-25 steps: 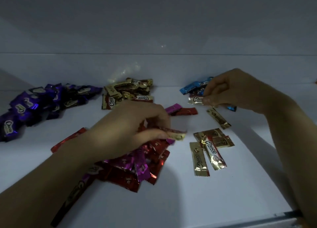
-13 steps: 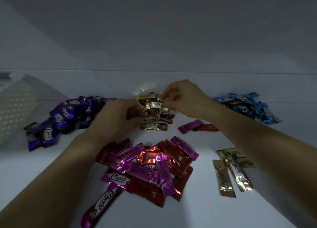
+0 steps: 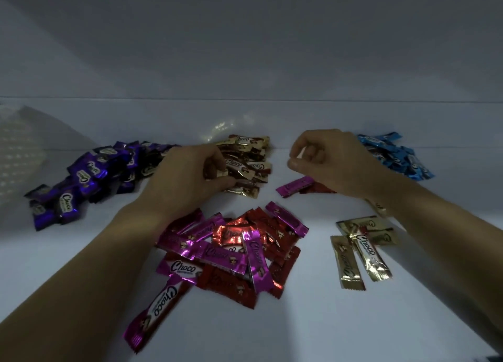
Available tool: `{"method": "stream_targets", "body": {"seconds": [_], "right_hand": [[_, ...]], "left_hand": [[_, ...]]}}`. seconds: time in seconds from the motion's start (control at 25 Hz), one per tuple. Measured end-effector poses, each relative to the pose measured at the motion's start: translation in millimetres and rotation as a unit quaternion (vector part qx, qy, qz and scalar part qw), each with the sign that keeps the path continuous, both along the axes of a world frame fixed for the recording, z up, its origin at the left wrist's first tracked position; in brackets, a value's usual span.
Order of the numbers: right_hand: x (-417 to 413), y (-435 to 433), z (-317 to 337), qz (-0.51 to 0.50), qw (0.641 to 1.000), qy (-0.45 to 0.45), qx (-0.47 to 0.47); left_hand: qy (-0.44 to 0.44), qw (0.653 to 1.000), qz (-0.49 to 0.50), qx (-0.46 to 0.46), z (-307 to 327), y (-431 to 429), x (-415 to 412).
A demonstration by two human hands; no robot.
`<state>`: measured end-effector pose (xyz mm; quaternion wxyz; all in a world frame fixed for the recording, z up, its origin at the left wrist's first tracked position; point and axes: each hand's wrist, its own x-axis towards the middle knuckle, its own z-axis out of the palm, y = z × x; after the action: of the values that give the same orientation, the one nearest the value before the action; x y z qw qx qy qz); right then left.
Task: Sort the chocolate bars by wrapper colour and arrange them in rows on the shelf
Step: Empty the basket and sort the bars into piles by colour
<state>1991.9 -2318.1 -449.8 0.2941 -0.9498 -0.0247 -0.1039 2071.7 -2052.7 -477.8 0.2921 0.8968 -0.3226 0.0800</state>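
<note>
On the white shelf [image 3: 299, 321] several piles of chocolate bars lie along the back wall: a purple pile [image 3: 89, 176] at the left, a gold pile [image 3: 249, 166] in the middle and a blue pile [image 3: 394, 155] at the right. My left hand [image 3: 187, 179] reaches into the gold pile and its curled fingers grip a gold bar [image 3: 220, 172]. My right hand [image 3: 329, 160] hovers between the gold and blue piles, fingers curled, thumb against forefinger, with nothing seen in it. A mixed pile of magenta and red bars [image 3: 234, 253] lies in front.
Three long gold bars [image 3: 356, 250] lie at the front right under my right forearm. A single magenta bar [image 3: 295, 186] and a red bar [image 3: 322, 189] sit just below my right hand. A pale mesh basket [image 3: 16, 155] shows faintly at the far left.
My right hand carried a gold bar to the gold pile, left it there and has drawn back to the right. My left hand moved from the mixed pile up to the gold pile.
</note>
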Motion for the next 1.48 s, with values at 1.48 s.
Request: {"method": "stream_targets", "body": {"seconds": [1.48], "right_hand": [[-17,3,3,-0.005,0.958,0.036,0.284]], "left_hand": [[-0.011,0.99,0.09,-0.104,20,0,-3]]}}
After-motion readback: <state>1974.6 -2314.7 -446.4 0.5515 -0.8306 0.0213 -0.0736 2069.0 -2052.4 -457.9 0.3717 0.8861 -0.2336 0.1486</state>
